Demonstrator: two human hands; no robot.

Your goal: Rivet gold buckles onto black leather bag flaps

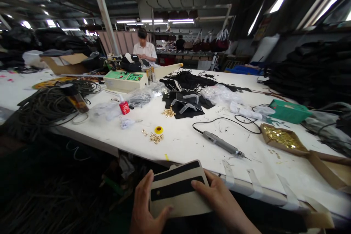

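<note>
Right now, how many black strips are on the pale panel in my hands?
2: upper strip near the far edge, lower strip across the middle. More may be hidden underneath.

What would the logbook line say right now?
left hand: holding striped panel; right hand: holding striped panel; corded tool: on table

Looks like a bag workshop, tbh. Has bags (pixel 219 45) hanging at the back, strip lights (pixel 181 20) overhead, a long white worktable (pixel 186 135) littered with metal fittings (pixel 169 112), plus a corded hand tool (pixel 221 143) and a green-panelled machine (pixel 126 81).
</note>
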